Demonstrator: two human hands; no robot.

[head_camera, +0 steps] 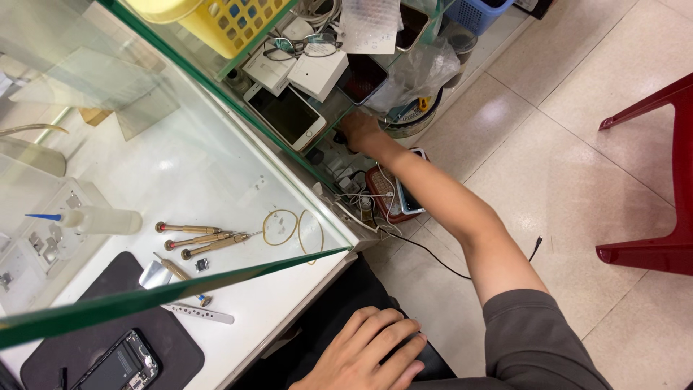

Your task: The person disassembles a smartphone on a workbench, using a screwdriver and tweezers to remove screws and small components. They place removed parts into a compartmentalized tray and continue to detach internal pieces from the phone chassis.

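A view from above onto a white glass-walled repair counter (216,166) and the tiled floor beside it.

At the far left, a clear plastic squeeze bottle with a blue needle tip (94,220) lies on its side on the counter. Below it sits a black rubber work mat (94,339), with an opened black smartphone showing its insides (119,365) on the mat's lower part. Just right of the bottle, three brass-handled precision screwdrivers (198,240) lie side by side, tips toward two thin yellowish rubber bands (289,227) near the counter's edge.

Lower centre, the person's left hand (368,350) rests flat on a dark-clothed lap, fingers spread and relaxed, holding nothing.

Up and to the right, the person's right hand (359,131) reaches away from the body into a crowded lower shelf under the counter. Its fingers are hidden among the clutter, so I cannot tell whether they are closed around anything. Around it lie a white-fronted smartphone lying face up (285,115), a small white cardboard box (317,72), a crumpled clear plastic bag (415,72) and tangled white cables (354,180). The hand is touching or nearly touching the dark items beneath the bag.

This looks like a search through the shelf, with the bench work paused. Taking anything out would call for a careful feel with the fingertips, since the pile is loose and tangled.

At the far right stands a red plastic chair (660,180) on the tiles.
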